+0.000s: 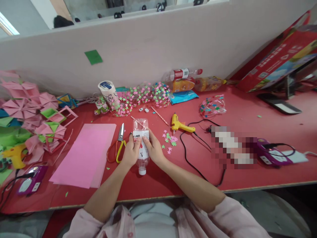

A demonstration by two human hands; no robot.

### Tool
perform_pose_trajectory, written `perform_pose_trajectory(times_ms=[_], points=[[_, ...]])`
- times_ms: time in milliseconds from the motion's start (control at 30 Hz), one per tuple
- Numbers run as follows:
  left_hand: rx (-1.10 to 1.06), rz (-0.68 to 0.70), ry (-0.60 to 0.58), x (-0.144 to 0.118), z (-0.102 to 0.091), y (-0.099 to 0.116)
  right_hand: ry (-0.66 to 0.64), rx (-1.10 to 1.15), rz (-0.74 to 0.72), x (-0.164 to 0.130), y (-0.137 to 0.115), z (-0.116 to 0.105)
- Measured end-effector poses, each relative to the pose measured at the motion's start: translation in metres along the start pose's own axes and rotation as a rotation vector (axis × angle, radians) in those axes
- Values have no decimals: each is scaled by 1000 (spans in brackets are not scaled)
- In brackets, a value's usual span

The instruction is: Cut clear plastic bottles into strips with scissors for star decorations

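A clear plastic bottle (143, 162) with a white label and white cap lies in front of me, its cap toward my body. My left hand (132, 149) grips its left side, the thumb on the label. From the other side my right hand (155, 148) holds it too, its thumb also pressed on the label. Just left of my left hand are scissors (121, 137) with red and yellow handles. Small pink and green paper stars (170, 140) lie scattered to the right of my right hand. Beyond them rests a yellow glue gun (182, 125).
Pink paper sheets (81, 155) lie at left beside folded paper pieces (22, 102). Star-covered plastic shapes (146, 94), a paper cup (109, 92) and other bottles (210, 83) line the wall. A black cord (185, 155) loops at right near a purple power strip (272, 153).
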State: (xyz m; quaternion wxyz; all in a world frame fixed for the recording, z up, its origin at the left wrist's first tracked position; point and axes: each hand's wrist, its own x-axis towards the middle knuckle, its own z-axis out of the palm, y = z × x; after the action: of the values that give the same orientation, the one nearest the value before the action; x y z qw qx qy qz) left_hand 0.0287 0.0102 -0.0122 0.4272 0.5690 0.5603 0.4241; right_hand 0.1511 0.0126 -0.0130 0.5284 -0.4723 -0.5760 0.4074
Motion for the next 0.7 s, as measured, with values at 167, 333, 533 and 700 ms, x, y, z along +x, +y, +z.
perform_pose_trajectory(times_ms=[167,333,533,700], points=[[-36,51,29,4,-3,-2,-34,-44,37,1,1,-2],[-74,-3,53,5,-3,2,-17,-36,75,4,-1,-7],[42,113,55,-2,-2,0,-6,-145,30,1,-9,-6],[110,231,91,-6,-1,9,53,-49,-27,1,-10,-6]])
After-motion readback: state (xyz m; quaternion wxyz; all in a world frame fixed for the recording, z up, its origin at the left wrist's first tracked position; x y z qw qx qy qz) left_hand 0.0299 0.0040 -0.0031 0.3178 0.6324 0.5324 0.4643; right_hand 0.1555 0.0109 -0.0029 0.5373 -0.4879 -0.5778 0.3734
